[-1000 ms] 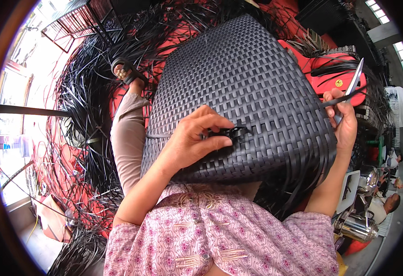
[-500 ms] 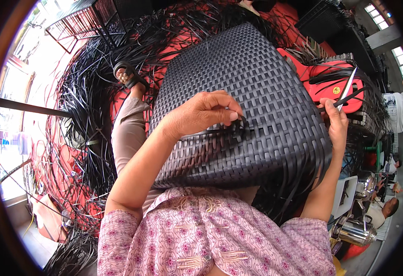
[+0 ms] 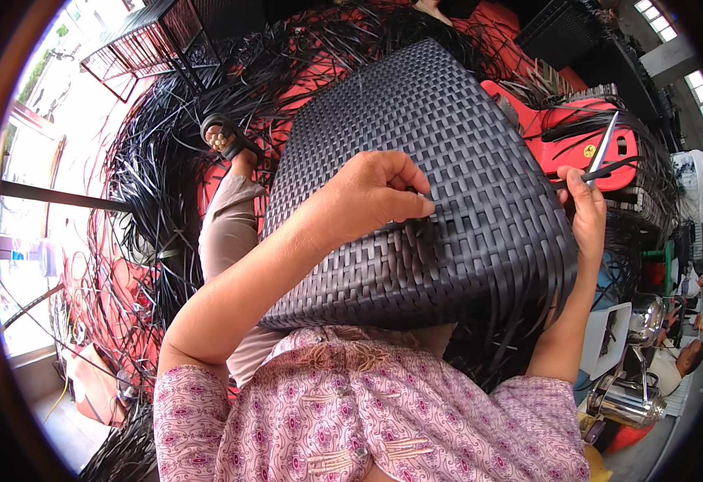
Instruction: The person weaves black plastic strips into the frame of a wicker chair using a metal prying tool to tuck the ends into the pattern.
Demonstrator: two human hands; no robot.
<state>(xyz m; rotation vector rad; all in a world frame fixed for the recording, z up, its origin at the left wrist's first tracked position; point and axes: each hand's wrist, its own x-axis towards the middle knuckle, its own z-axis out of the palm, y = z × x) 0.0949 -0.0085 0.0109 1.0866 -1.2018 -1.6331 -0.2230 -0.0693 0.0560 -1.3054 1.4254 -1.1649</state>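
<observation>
A large panel woven from flat black strips (image 3: 400, 136) lies tilted in front of me, its near edge against my shirt. Over its middle is my left hand (image 3: 388, 189), thumb and fingers drawn together close to the weave. What they pinch, if anything, is too dark to make out against the black surface. Past the panel's right edge, my right hand (image 3: 586, 213) is closed around a tool with a pointed silver blade (image 3: 604, 145) that points up. A dark strip-like piece (image 3: 615, 167) sticks out to the right beside the blade; whether it belongs to the tool I cannot tell.
Loose black strips (image 3: 155, 169) lie heaped on red floor covering at left and far side. A red plastic seat (image 3: 568, 145) stands beyond my right hand. Metal kettles (image 3: 629, 402) stand at lower right, near a person. Loose strip ends (image 3: 512, 313) hang at the panel's near right corner.
My left hand has shifted slightly right over the weave, its thumb lower now. The dark loop seen by its fingertips no longer shows clearly. My right hand has barely moved.
</observation>
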